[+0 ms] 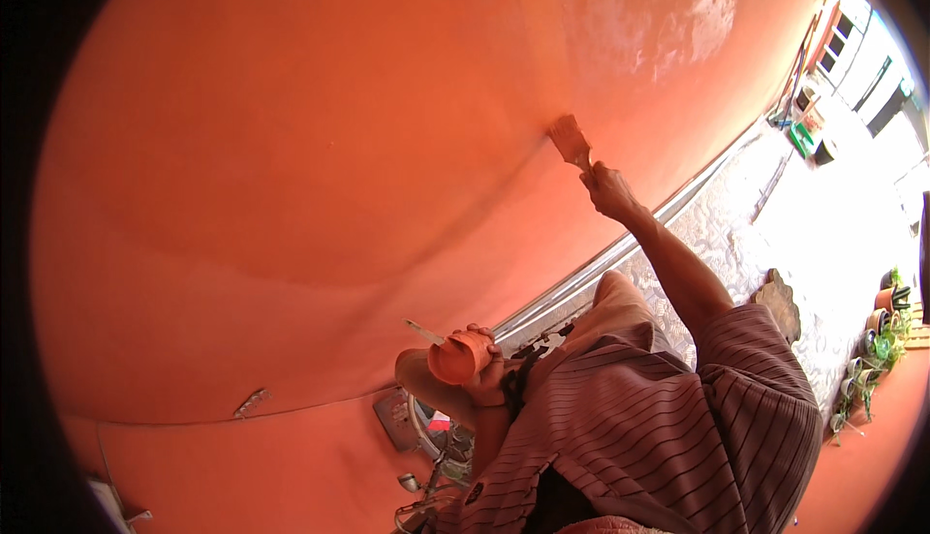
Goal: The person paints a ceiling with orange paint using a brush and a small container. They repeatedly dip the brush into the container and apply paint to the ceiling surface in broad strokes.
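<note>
My right hand (607,192) is closed around the handle of a wide paintbrush (572,142). The bristles touch, or nearly touch, the orange wall (320,166). Closer to my body, my left hand (491,379) wraps round a small paint pot (457,360), coated orange and tilted so its mouth shows. A pale flat stick (423,332) pokes out over its rim. How much paint is inside cannot be made out. Wet-looking glossy patches (712,16) shine on the wall's upper right.
A patterned floor (712,219) runs along the wall's base at right, with a brown mat (778,304) on it. Potted plants (877,340) line the far right side. A green basin (801,139) stands farther off. What looks like a bicycle (436,466) is beside my left arm.
</note>
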A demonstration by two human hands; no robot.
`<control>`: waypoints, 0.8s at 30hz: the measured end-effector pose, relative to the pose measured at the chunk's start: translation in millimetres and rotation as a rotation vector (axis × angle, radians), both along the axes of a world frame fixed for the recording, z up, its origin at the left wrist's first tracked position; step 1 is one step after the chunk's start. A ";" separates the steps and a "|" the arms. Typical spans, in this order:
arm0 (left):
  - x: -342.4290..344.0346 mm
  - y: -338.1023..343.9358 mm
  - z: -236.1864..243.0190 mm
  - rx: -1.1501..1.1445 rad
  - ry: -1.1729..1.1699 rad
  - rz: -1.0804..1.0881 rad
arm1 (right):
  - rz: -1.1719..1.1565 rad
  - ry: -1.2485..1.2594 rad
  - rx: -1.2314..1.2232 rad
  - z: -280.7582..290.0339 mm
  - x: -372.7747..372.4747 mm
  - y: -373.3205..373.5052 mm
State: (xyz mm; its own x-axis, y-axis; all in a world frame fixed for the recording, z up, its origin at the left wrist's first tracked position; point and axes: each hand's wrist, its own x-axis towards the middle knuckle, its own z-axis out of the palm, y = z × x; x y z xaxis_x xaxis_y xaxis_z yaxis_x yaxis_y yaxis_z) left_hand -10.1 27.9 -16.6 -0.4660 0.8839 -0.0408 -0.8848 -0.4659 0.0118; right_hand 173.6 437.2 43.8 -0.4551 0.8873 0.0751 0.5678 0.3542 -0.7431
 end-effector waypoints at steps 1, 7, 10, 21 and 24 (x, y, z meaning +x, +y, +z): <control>-1.2 0.2 0.3 0.004 0.015 -0.001 | -0.007 0.084 -0.068 4.6 4.5 -4.7; 6.6 1.0 4.3 0.023 -0.027 0.046 | -0.029 0.102 0.758 103.0 9.1 3.7; 8.9 0.8 4.6 0.018 -0.050 0.048 | -0.037 0.487 0.700 176.4 -10.7 31.1; 9.1 3.4 -0.5 0.045 -0.037 0.076 | -0.033 0.072 0.348 72.1 -51.4 2.0; 9.4 3.1 0.7 0.025 -0.061 0.053 | -0.001 -0.027 0.212 24.6 -43.6 -9.6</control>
